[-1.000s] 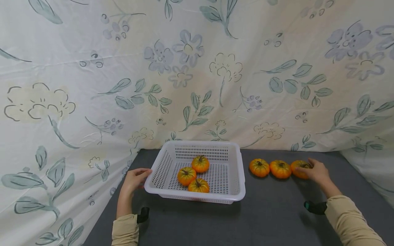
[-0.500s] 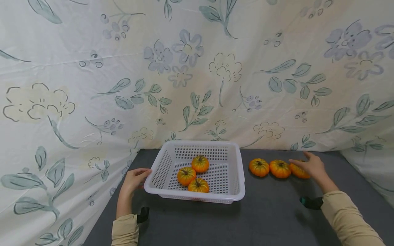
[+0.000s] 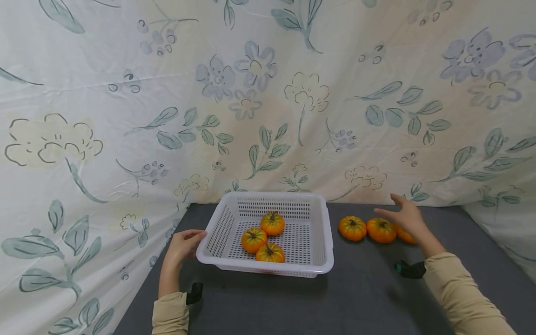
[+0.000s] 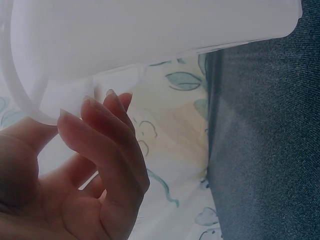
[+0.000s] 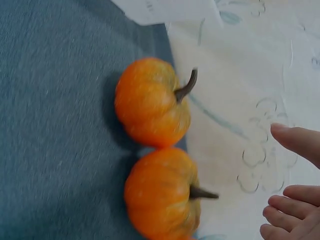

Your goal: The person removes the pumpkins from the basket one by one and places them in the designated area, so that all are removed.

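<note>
My left hand (image 3: 183,244) holds the left rim of a white perforated plastic basket (image 3: 268,266); in the left wrist view its fingertips are right at the rim. Inside the basket lie three small orange pumpkins (image 3: 253,240). To its right, a row of three more pumpkins sits on the table: the left one (image 3: 352,229), the middle one (image 3: 381,231) and the right one (image 3: 406,236), partly hidden behind my hand. My right hand (image 3: 406,216) hovers over the right end of this row, thumb and fingers spread, holding nothing. In the right wrist view, two stemmed pumpkins (image 5: 150,102) rest side by side, touching.
The table (image 3: 301,307) is dark grey. A floral cloth (image 3: 259,93) hangs behind it and along the left side. In the right wrist view, the basket's corner (image 5: 145,11) shows at the top edge.
My right hand has lifted off the rightmost pumpkin and moved up and to the left, leaving the pumpkin in place. My left hand and the basket have stayed still.
</note>
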Demonstrator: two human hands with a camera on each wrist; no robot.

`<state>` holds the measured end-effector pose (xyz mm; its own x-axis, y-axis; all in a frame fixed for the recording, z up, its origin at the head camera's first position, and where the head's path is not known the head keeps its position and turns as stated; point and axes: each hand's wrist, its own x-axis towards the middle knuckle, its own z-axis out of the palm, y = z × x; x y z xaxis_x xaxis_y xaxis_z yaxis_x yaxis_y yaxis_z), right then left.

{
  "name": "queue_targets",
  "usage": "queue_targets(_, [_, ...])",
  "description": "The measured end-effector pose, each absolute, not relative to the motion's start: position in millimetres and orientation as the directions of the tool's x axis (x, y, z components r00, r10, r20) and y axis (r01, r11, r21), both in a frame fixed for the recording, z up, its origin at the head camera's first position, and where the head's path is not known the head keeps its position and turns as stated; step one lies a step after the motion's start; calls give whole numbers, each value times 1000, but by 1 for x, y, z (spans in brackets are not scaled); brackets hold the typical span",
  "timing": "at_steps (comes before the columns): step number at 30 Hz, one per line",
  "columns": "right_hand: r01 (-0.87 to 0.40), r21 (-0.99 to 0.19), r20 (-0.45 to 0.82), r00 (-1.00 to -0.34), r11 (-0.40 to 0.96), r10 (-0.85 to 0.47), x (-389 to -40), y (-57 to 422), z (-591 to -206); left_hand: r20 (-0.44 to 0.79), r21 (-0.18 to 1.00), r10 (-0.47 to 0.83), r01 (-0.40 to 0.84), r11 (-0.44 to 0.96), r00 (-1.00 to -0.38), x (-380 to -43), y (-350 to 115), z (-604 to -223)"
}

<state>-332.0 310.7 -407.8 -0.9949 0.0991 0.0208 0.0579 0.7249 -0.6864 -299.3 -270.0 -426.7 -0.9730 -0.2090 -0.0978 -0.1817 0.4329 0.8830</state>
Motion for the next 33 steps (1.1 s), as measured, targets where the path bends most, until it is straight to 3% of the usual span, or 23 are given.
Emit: queue_targets(33, [-114, -766, 86, -993, 633, -76, -340, 224, -389, -77, 885, -203, -161, 437, -976, -300, -270, -429])
